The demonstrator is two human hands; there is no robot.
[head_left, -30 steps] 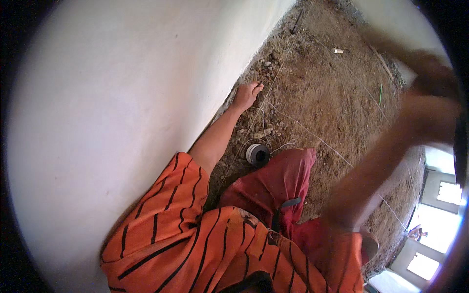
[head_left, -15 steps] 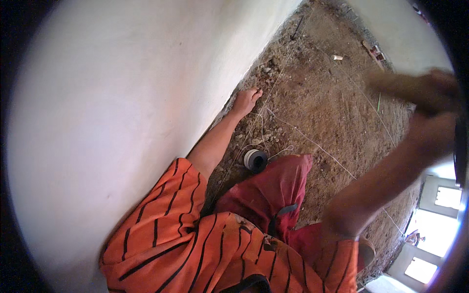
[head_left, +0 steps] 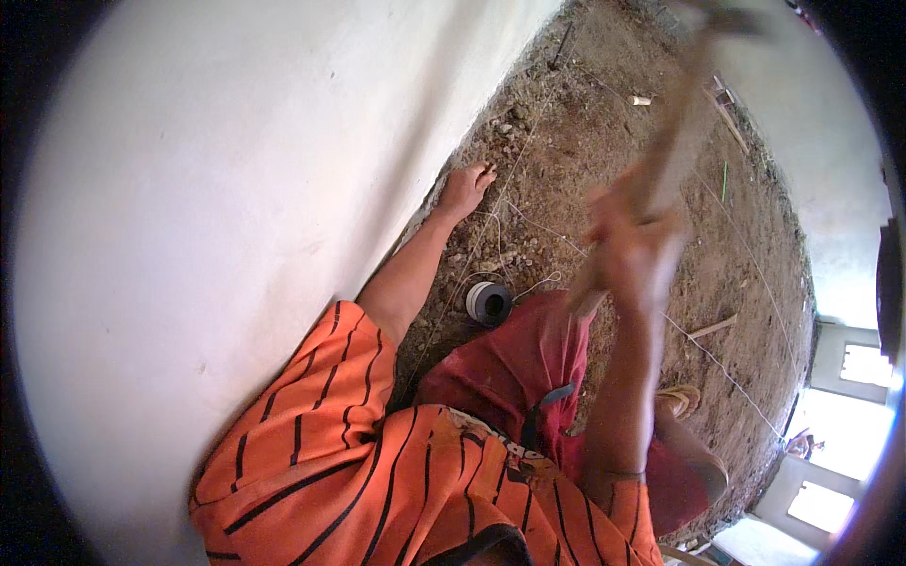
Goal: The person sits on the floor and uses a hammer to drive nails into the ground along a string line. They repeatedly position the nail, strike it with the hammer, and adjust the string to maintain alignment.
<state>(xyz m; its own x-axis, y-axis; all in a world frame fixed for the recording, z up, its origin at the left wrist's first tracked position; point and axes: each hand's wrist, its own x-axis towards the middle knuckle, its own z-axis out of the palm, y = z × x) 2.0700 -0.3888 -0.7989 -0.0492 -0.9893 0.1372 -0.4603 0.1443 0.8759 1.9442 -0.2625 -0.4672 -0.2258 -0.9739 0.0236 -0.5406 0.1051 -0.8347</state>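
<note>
My left hand [head_left: 462, 191] is low over the soil beside the foot of the pale wall. Its fingers are pinched together on a small dark thing at their tips, too small to make out. A blurred hammer [head_left: 676, 134] is in the air to the right, its wooden handle gripped in my right hand [head_left: 642, 247] and its dark head at the far end. Close to my bent knee, a spool of white string [head_left: 488, 304] with a dark core lies on the ground, loose string trailing from it. A taut string passes just right of my left hand.
The smooth pale wall [head_left: 245, 160] rises close on my left. Strings cross the rough brown soil [head_left: 746, 274]. A dark rod [head_left: 563, 45] stands near the far corner. Wood strips [head_left: 714, 327], a pale short cylinder [head_left: 642, 100] and a green strip [head_left: 725, 181] lie about.
The hammer and my right hand have swung from the far right towards the middle. My left hand stays by the wall, still pinched. The view has shifted slightly.
</note>
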